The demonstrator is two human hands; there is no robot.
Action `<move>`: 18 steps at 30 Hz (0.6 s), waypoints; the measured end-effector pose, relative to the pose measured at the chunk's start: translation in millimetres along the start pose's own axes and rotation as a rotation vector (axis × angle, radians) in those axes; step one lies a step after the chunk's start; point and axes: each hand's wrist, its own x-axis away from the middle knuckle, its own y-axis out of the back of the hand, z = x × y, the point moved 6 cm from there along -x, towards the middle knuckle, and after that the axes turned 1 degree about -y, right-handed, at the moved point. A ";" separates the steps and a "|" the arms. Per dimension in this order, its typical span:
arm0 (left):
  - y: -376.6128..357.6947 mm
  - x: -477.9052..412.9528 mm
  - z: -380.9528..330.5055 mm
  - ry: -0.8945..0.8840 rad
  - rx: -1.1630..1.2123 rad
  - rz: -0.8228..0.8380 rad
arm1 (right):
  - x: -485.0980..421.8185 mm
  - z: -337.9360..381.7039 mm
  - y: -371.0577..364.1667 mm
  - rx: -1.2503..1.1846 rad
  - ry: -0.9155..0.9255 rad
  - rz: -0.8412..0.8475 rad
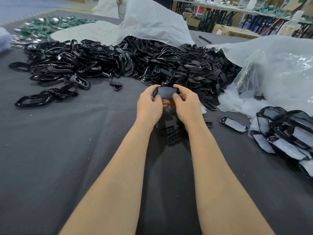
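Two bare forearms reach forward over a table covered in dark grey cloth [59,150]. Under the wrists lie a few small black slotted inserts [172,134], loose on the cloth.

Just beyond them, the left hand [149,106] and the right hand [184,106] meet around one small black case [165,93], held a little above the table. Each hand's fingers curl under an end of the case, and both thumbs rest on its smooth top face, pinching it from either side. Whether a seam is closed cannot be told.

The work looks like pressing a part home. It would go best with the fingers bracing from below, both thumbs pushing evenly so that the case does not tilt, and a look along the edge before it is set down.

To the right, near the hands, lies one wrapped case [233,124], and beside it a stack of wrapped cases [288,136].

Further off, a broad heap of black parts [135,61] spills from clear plastic bags [274,68]. Behind it on the left are green circuit boards [50,24], and on the right a black pen [205,39]. Workbenches [245,7] stand at the back.
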 end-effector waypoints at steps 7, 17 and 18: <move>-3.0 7.8 -15.7 -0.122 -0.169 -0.021 | 5.0 7.6 14.9 -0.018 -0.007 -0.092; -130.9 49.8 -60.8 -0.258 -0.189 0.171 | 37.5 -11.6 160.3 0.044 -0.078 -0.473; -147.8 56.3 -62.3 -0.254 -0.166 0.198 | 44.3 -16.4 177.3 0.041 -0.091 -0.528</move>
